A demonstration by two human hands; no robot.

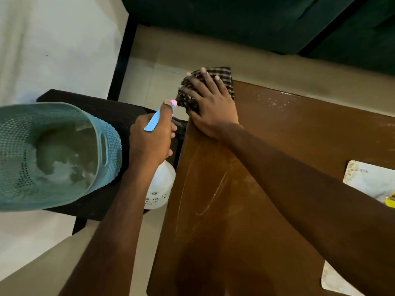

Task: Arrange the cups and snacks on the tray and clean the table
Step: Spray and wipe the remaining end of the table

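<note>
My right hand lies flat with spread fingers on a dark checked cloth, pressing it onto the far left corner of the brown wooden table. Part of the cloth hangs past the table's corner. Wet streaks and droplets show on the tabletop. My left hand grips the neck of a white spray bottle with a blue trigger and pink nozzle, held just off the table's left edge. A white tray is partly visible at the right edge, mostly hidden by my right arm.
A teal perforated plastic basket sits on a black stool to the left of the table. A dark green sofa stands beyond the table. Pale tiled floor lies to the left.
</note>
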